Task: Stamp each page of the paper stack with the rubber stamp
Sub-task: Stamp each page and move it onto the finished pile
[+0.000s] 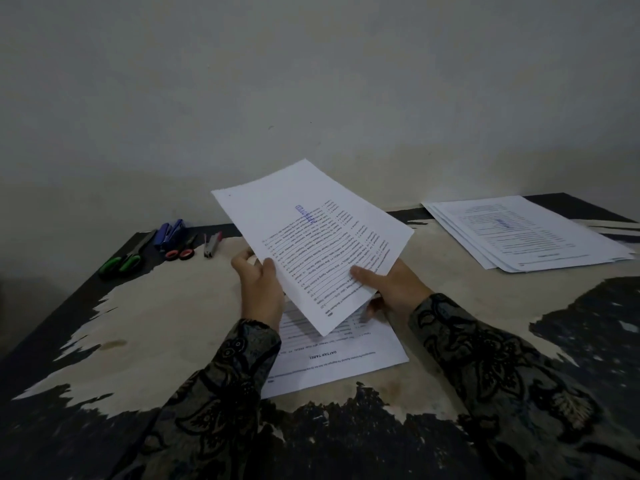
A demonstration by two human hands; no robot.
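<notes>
Green scissors (121,259) lie at the table's (156,306) far left corner, red scissors (181,251) and a grey stapler (212,244) beside them, something blue (171,232) behind (too blurred to name); wall (311,81) beyond

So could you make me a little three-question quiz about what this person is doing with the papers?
1. True or false: the lifted sheet already bears a blue stamp mark.
2. Which hands hold that sheet? A) left hand only B) right hand only C) both
3. Fill in: the pile of papers lying at the far right of the table shows a ____ mark on its top page.

Key: 1 true. 2 C: each hand pinches a lower edge of the sheet, above another page lying on the table. 3 blue.
</notes>
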